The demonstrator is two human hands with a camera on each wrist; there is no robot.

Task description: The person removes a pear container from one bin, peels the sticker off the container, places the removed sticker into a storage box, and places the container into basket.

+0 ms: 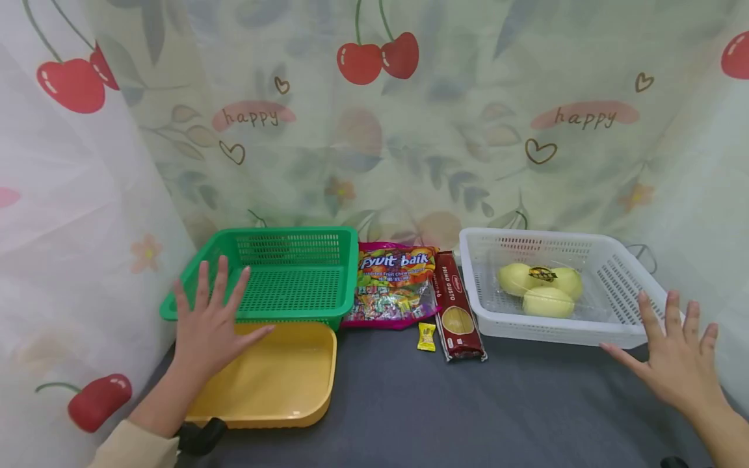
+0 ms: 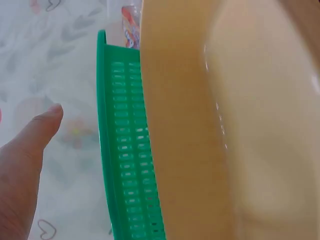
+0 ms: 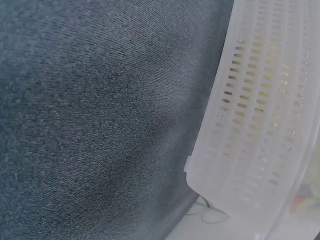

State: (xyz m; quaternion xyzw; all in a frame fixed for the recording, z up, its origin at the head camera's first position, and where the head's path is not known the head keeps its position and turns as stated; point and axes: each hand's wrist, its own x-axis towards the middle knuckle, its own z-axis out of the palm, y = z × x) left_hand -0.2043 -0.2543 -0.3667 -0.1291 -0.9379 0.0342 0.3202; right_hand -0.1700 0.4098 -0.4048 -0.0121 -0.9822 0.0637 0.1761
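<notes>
My left hand (image 1: 207,325) hovers with spread fingers over the yellow tray (image 1: 275,383) and the near left corner of the green basket (image 1: 292,292). Both containers hold nothing that I can see. In the left wrist view, its thumb (image 2: 42,130) stands apart from the green basket's wall (image 2: 131,150). My right hand (image 1: 681,364), fingers also spread, is by the near right corner of the white basket (image 1: 556,331). Inside that basket lie several pale yellow-green fruits (image 1: 547,302) in clear wrap with a dark label. The right wrist view shows no fingers, only the white basket's side (image 3: 250,125) and cloth.
Between the baskets lie a colourful bag of fruit chews (image 1: 394,286), a dark red pasta packet (image 1: 456,312) and a small yellow wrapped candy (image 1: 426,337). Dark grey cloth (image 1: 398,403) covers the table. A cherry-patterned curtain (image 1: 433,156) closes off the back and sides.
</notes>
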